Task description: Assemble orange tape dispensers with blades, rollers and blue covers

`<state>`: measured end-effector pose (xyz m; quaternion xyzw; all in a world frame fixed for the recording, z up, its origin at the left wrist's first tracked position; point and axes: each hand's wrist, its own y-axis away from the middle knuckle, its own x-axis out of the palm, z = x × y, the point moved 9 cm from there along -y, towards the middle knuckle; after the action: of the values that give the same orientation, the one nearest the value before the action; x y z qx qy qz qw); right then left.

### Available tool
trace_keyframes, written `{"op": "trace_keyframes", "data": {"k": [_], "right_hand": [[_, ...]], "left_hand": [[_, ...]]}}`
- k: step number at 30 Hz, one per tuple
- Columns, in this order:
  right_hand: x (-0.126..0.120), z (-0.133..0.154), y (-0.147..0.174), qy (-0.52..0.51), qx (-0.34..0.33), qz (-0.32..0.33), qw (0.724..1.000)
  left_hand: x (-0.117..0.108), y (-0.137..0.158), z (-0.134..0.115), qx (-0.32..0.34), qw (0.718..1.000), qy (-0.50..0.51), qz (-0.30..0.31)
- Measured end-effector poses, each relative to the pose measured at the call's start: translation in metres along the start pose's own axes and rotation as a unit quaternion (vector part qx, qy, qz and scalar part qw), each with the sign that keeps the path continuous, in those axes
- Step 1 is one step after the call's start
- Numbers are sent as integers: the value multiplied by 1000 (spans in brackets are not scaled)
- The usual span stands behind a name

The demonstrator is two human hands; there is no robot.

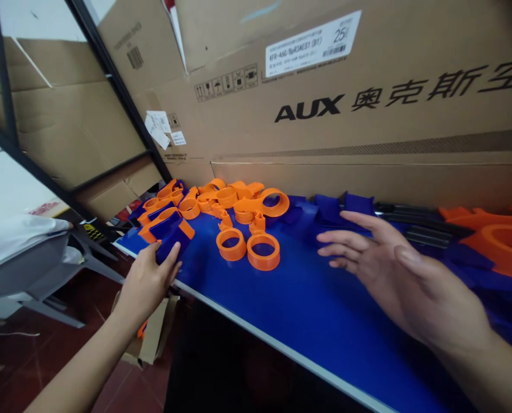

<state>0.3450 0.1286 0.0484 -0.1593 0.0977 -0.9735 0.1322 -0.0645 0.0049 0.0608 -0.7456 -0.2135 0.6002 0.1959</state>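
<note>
My left hand [150,275] is closed on a dark blue and orange plastic piece [172,244] above the table's left front edge. Just beyond it lie more blue and orange pieces [155,221], partly overlapping. Open and palm up, with fingers spread, my right hand [385,269] hovers over the right side of the table and holds nothing. Two orange ring-ended parts [263,261] rest between the hands, touching a heap of orange plastic parts [227,198]. Behind my right fingers are several dark blue pieces [327,207].
The blue tabletop [281,315] has a pale front edge. A large cardboard box [238,132] walls off the back. Larger orange parts [505,246] and black strips [428,235] lie at right. A grey plastic chair [32,258] and an open carton [159,338] stand at left.
</note>
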Motion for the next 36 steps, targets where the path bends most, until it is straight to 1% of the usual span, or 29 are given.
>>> {"op": "trace_keyframes", "data": {"k": [3, 7, 9, 11, 13, 15, 17, 19, 20, 22, 24, 26, 27, 28, 30, 32, 33, 34, 36], "right_hand": [[-2, -6, -2, 19, 1, -6, 1000], [-5, -13, -5, 42, -2, -3, 999], [-8, -16, -7, 49, 0, -6, 999], [-11, -16, -7, 50, 2, -12, 999], [-12, -15, -7, 48, -1, -17, 999], [-13, -13, -7, 46, -6, -21, 999], [-14, -11, -7, 45, -8, -26, 999], [-15, -8, -7, 40, -12, -37, 998], [-17, -6, -8, 37, -16, -45, 998], [-21, -2, -9, 28, -27, -66, 997], [-26, 2, -9, 19, -44, -85, 995], [-29, 6, -9, 19, -65, -96, 993], [-29, 8, -8, 28, -75, -93, 992], [-30, 11, -6, 42, -92, -91, 991], [-28, 18, -1, 86, -124, -82, 985], [-20, 28, 5, 166, -169, -53, 970], [-14, 34, 8, 217, -197, -37, 955], [-7, 39, 13, 269, -228, -22, 936], [7, 49, 21, 343, -288, 8, 894]], "left_hand": [[28, -10, 15, 32, 996, -67, 44], [57, -23, 17, 64, 988, -113, 82], [65, -32, 16, 72, 985, -128, 93], [68, -39, 13, 77, 983, -138, 98], [68, -42, 1, 81, 981, -147, 95], [63, -39, -25, 101, 983, -138, 71], [58, -31, -69, 151, 984, -90, 23], [61, -23, -115, 198, 980, -26, 6], [67, -23, -134, 206, 978, -8, 12], [83, -30, -162, 201, 979, 3, 37], [101, -40, -178, 192, 978, 1, 86], [107, -46, -187, 187, 974, 20, 125], [103, -48, -191, 185, 973, 43, 131], [94, -48, -194, 183, 972, 75, 129], [63, -47, -198, 169, 967, 157, 107], [30, -45, -204, 162, 952, 232, 115], [15, -45, -207, 150, 944, 268, 121], [4, -45, -211, 136, 930, 312, 139], [-3, -44, -224, 108, 883, 400, 221]]}}
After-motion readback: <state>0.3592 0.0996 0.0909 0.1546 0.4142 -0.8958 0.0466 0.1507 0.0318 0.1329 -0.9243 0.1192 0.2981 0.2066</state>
